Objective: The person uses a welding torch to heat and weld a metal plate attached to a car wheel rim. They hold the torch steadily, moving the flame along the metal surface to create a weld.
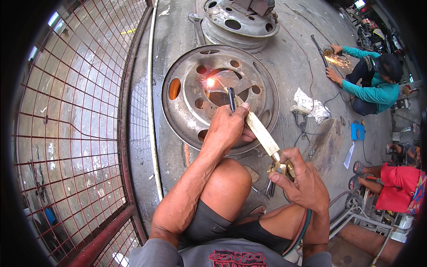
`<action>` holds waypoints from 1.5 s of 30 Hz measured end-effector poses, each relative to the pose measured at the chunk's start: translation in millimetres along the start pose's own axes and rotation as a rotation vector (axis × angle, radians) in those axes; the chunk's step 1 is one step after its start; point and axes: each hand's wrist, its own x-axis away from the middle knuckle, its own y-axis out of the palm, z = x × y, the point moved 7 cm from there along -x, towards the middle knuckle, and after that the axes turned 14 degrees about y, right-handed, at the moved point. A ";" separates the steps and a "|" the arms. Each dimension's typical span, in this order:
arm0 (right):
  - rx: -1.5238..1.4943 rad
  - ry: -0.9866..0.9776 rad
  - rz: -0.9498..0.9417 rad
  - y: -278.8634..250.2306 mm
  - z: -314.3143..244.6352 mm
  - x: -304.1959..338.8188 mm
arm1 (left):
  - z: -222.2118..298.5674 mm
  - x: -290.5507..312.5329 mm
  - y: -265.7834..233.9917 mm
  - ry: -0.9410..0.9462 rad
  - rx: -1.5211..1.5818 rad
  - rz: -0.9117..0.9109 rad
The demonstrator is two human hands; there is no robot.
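Within the curled fingers of the left hand (225, 129) sits the front of a long brass-coloured metal torch (262, 133); behind them, the right hand (304, 183) grasps its valve end. From the nearer left fingers, its long axis points forward and leftward to a glowing spot (210, 82) at the central hole of a round grey steel wheel (187, 109).

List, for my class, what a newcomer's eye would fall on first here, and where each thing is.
First, the bright orange-white glow on the round, grey metal wheel near the picture's centre. Just below, the eye meets the long, gold-coloured metal torch, held in the left hand and right hand. At upper right, orange sparks fly beside a co-worker in a teal long-sleeved top.
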 end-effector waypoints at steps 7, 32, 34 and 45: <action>-0.001 -0.047 -0.006 -1.0 -4.5 1.0 | -2.4 -1.3 -0.3 0.008 0.003 0.009; -0.016 -0.043 -0.029 -0.4 -6.9 -2.1 | -1.1 -2.2 -3.4 0.018 -0.036 0.021; -0.024 -0.039 -0.036 0.0 -6.4 -2.2 | -1.9 -2.3 -4.2 0.018 -0.044 0.021; -0.021 -0.031 -0.027 -0.6 -4.7 -0.1 | -0.4 0.7 -1.4 -0.004 -0.021 0.011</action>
